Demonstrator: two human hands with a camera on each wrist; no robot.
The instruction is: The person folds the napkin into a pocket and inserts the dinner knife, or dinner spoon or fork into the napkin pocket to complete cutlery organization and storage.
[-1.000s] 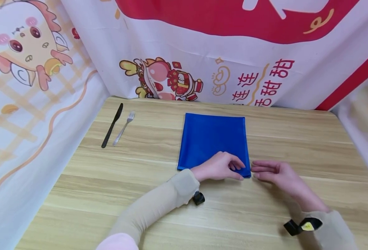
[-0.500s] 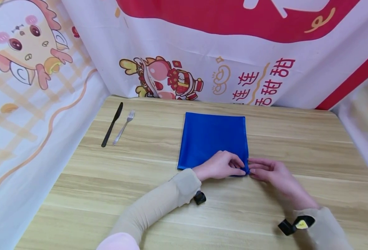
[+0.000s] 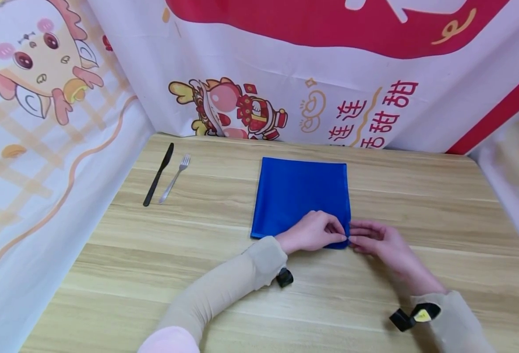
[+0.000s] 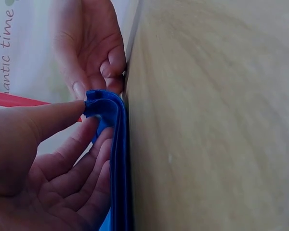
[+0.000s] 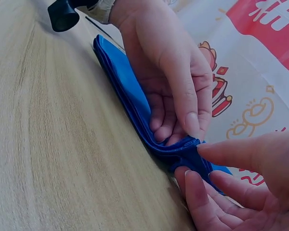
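- Covering the forearms closest to the camera, a beige left sleeve (image 3: 224,282) and a beige right sleeve (image 3: 457,321) lie over the wood-grain table (image 3: 312,318); a small black device (image 3: 284,278) sits by the left wrist.
- The left hand (image 3: 314,231) pinches the near right corner of the blue cloth (image 3: 301,189) between thumb and fingers, its forearm passing in front of the cloth's near edge.
- The right hand (image 3: 384,241) grips that same corner from the right, thumb above and fingers beneath, fingertips just beside the left hand's.
- The cloth lies flat in stacked layers on the table, this corner curled upward.
- Well to the left are a metal fork (image 3: 175,177) and, just beside it, a black knife (image 3: 159,174).
- Behind hangs a white backdrop (image 3: 263,51) with red and cartoon prints.
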